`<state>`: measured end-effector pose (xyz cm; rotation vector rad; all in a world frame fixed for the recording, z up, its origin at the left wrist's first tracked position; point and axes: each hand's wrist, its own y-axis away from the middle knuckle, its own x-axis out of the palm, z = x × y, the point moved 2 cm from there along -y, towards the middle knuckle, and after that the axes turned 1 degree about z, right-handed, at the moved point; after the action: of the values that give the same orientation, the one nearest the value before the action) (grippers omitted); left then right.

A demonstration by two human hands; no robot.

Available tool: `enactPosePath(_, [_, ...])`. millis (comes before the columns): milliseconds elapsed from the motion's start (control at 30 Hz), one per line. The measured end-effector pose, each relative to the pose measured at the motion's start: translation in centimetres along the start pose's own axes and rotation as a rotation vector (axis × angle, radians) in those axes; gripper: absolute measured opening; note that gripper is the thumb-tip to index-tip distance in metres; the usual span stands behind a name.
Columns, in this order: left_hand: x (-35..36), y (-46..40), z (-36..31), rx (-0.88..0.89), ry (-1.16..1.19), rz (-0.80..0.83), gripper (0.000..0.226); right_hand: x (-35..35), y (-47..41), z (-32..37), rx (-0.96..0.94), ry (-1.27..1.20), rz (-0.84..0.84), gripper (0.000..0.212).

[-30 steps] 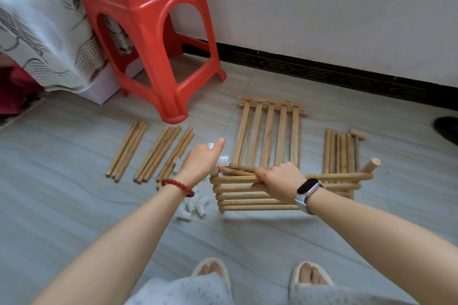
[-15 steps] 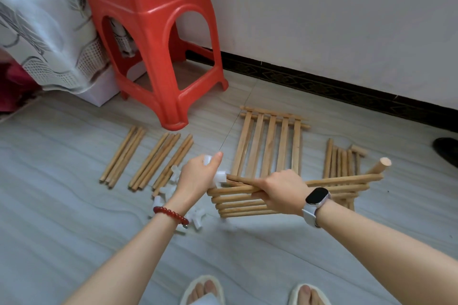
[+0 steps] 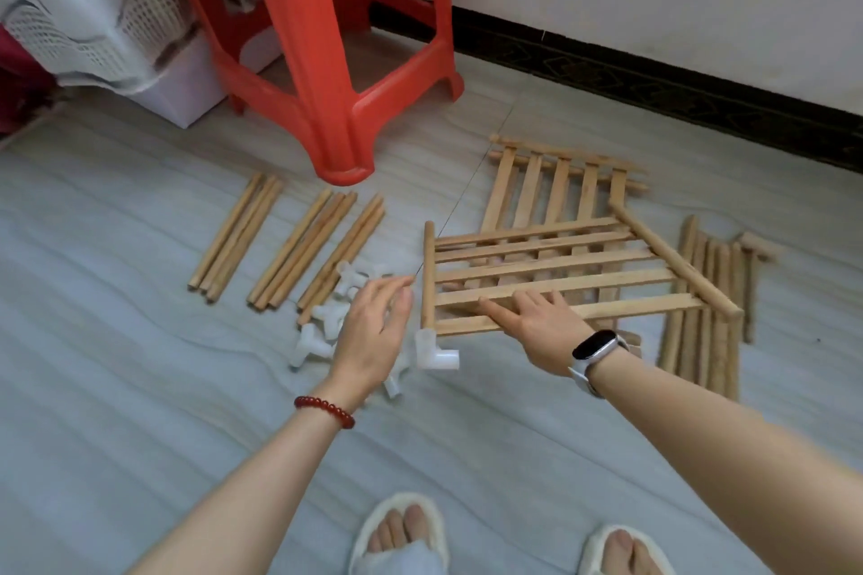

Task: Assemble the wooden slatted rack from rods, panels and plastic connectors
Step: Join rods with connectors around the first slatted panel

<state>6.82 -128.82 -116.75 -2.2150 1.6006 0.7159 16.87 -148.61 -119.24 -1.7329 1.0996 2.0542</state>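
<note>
My right hand presses flat, fingers spread, on the pale wooden slatted panel; my left hand hovers unclenched beside its white plastic elbow connector.

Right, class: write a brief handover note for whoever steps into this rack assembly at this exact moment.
Left hand: open, empty, hovering over the loose white connectors.
Right hand: fingers flat on the near edge of the slatted panel, no closed grip.
Done: one connector sits on the near end of the panel's left rod.
A second panel lies beneath, toward the wall. Rod bundles lie left, more rods right.
Left: remaining corners, rods, second panel.
</note>
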Motion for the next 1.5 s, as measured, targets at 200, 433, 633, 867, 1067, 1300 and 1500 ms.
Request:
enactPosePath(200, [3.6, 1.6, 10.6, -0.127, -0.735, 0.375, 0.048, 7.2, -0.6, 1.1, 0.044, -0.056, 0.205, 0.082])
enactPosePath(433, [5.9, 0.0, 11.7, -0.007, -0.792, 0.334, 0.030, 8.5, -1.7, 1.0, 0.022, -0.090, 0.217, 0.070])
enactPosePath(633, [4.6, -0.7, 10.1, -0.063, -0.681, 0.202, 0.028, 5.7, -0.1, 0.1, -0.028, -0.150, 0.125, 0.051])
enactPosePath(867, [3.1, -3.6, 1.5, -0.204, 0.068, 0.088, 0.016, 1.6, 2.4, -0.4, 0.077, -0.882, 0.041, 0.040])
enactPosePath(1067, [9.8, -4.3, -5.8, -0.187, 0.288, 0.344, 0.022, 1.7, 4.7, -2.0, 0.302, -1.588, -0.287, 0.013])
enactPosePath(1300, [18.6, -4.0, -8.7, 0.096, -0.005, 0.560, 0.030, 7.6, 10.8, -7.7, 0.672, -1.779, -0.619, 0.012])
enactPosePath(1500, [25.1, -1.5, -5.7, 0.247, -0.633, 0.648, 0.038, 14.2, 15.9, -10.3, 0.956, -1.838, -0.741, 0.015])
